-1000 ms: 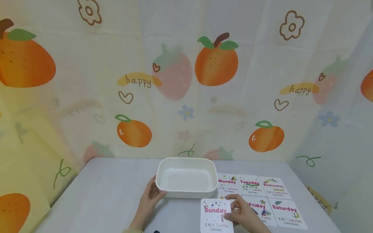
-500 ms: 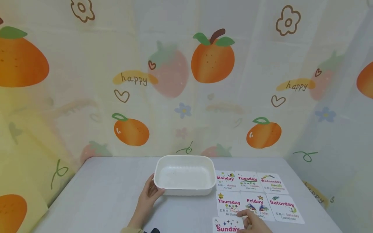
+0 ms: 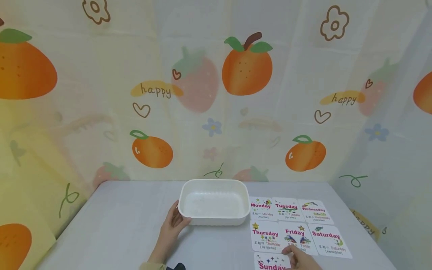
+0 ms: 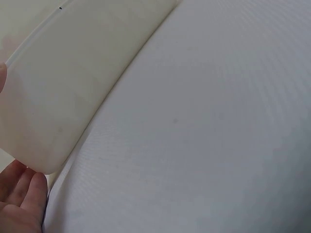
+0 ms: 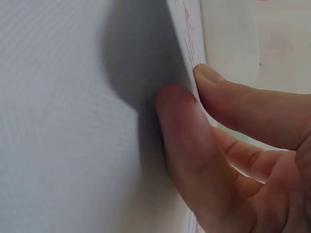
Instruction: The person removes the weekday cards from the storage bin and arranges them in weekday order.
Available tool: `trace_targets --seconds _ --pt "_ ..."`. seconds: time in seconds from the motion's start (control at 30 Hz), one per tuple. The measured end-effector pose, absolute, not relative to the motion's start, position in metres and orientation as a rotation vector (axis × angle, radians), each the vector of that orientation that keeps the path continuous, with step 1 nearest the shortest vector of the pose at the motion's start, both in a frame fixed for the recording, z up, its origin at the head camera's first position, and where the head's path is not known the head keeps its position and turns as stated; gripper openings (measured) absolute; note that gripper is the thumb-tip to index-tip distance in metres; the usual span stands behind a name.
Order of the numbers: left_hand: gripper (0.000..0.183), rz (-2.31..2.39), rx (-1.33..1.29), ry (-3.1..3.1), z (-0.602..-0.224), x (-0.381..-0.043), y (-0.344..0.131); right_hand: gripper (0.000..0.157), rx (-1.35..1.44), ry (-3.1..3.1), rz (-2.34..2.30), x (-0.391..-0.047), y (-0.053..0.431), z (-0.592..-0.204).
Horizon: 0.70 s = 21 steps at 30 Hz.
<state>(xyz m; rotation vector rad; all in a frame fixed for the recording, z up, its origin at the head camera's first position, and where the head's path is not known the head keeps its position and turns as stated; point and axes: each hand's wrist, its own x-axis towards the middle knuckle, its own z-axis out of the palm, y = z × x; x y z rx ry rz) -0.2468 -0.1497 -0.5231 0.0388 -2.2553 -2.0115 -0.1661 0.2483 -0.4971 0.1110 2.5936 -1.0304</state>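
In the head view, my left hand (image 3: 171, 227) grips the left end of a white plastic tub (image 3: 216, 222), with the thumb at its near rim. The left wrist view has the tub's side wall (image 4: 63, 87) close up, with my fingers at its lower corner. My right hand (image 3: 302, 258) pinches the right edge of the Sunday card (image 3: 270, 259), just below the Thursday card (image 3: 265, 236). The right wrist view shows that card (image 5: 186, 36) on edge between thumb and index finger, partly lifted off the table. The head frame cuts off the card's lower part.
Right of the tub lie more day cards in two rows: Monday (image 3: 261, 210), Tuesday (image 3: 287, 210) and Wednesday (image 3: 315, 212) behind, then Friday (image 3: 295, 234) and Saturday (image 3: 329, 242) beside Thursday. A fruit-print curtain (image 3: 236, 131) rises behind the grey-white table (image 3: 118, 225).
My right hand has carried the Sunday card rightward and down, from in front of the tub to below the Thursday card, which is now uncovered. The left hand stays on the tub.
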Motion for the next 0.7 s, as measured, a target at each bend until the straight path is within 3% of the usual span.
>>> trace_targets --seconds 0.4,0.7 --pt "0.081 -2.027 0.049 -2.243 -0.522 -0.246 -0.148 0.047 -0.085 2.549 -1.068 -0.169 0.250 -0.488" --pt "0.082 -2.057 0.028 -2.248 -0.513 -0.241 -0.148 0.050 -0.047 2.579 -1.031 -0.167 0.246 -0.488"
